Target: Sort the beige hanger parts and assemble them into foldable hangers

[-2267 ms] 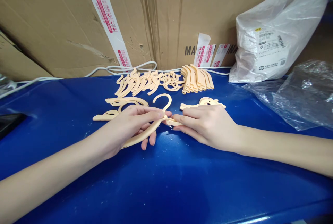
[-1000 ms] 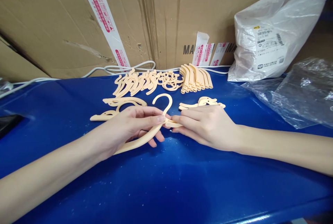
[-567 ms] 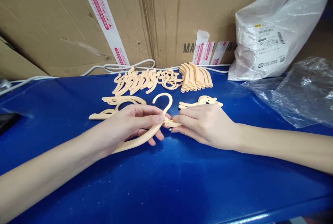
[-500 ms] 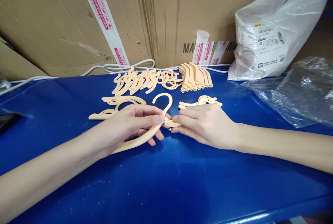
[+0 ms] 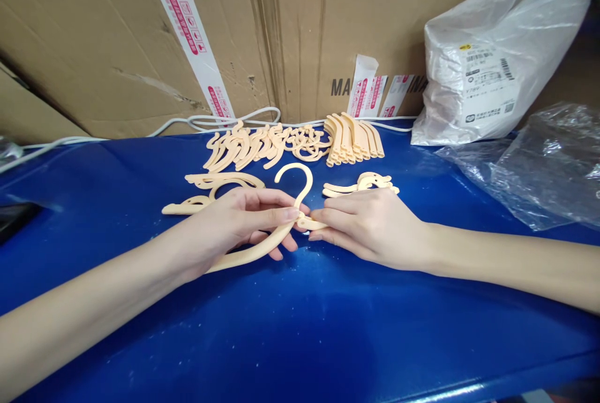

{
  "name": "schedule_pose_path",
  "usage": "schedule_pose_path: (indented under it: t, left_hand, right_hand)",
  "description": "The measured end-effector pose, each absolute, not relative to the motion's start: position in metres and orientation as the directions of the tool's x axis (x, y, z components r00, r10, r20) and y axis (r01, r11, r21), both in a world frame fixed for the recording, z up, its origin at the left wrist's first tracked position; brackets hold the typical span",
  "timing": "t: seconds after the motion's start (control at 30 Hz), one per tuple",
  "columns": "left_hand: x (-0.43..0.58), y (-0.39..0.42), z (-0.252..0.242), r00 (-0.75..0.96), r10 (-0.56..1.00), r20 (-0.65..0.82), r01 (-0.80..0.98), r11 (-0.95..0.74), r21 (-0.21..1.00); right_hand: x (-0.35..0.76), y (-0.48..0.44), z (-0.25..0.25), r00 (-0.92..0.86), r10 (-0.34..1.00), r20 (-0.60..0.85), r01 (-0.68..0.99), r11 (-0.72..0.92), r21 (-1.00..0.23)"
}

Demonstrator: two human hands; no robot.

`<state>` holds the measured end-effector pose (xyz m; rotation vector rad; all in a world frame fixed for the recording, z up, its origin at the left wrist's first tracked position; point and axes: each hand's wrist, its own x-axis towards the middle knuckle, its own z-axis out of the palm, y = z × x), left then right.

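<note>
My left hand [image 5: 253,218] pinches a beige plastic hanger [image 5: 250,253] near the base of its hook, which points up and curls to the left. One curved arm of the hanger runs down to the left below the palm. My right hand [image 5: 370,225] is closed on a short beige hanger arm [image 5: 310,223] that meets the hook's base; most of this piece is hidden under the fingers. Just behind my left hand lie hanger parts [image 5: 225,179], and beyond my right hand are more beige hanger pieces [image 5: 375,181], partly covered by it.
Further back on the blue table [image 5: 300,340] lie a row of hanger arms [image 5: 244,147], a heap of hooks [image 5: 307,142] and stacked arms [image 5: 354,139]. A white cable [image 5: 175,122] runs before cardboard boxes [image 5: 300,28]. At right are a white bag [image 5: 469,72] and clear plastic [image 5: 539,165].
The hanger's hook has tilted very slightly and its arm has risen a little. Both hands keep nearly the same place and grip; the view has shifted slightly.
</note>
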<state>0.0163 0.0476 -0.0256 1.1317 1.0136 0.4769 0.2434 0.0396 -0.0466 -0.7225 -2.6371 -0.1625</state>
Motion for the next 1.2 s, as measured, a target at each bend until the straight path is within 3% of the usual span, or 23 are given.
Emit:
schedule_pose_path:
  t: [0.5, 0.97, 1.2]
  left_hand:
    - [0.0149, 0.0477, -0.0254, 0.508, 0.755, -0.415, 0.176, 0.380, 0.908]
    - [0.0135, 0.0466, -0.0261, 0.537, 0.759, -0.367, 0.183, 0.320, 0.929]
    - [0.0147, 0.0476, -0.0265, 0.571, 0.750, -0.333, 0.147, 0.306, 0.941]
  right_hand:
    - [0.2427, 0.0382, -0.0474, -0.780, 0.487, 0.393, 0.530, 0.848, 0.001]
    - [0.2417, 0.0378, -0.0444, -0.760, 0.570, 0.311, 0.558, 0.818, -0.137]
    - [0.2390, 0.0371, -0.0456, -0.760, 0.579, 0.296, 0.582, 0.809, -0.088]
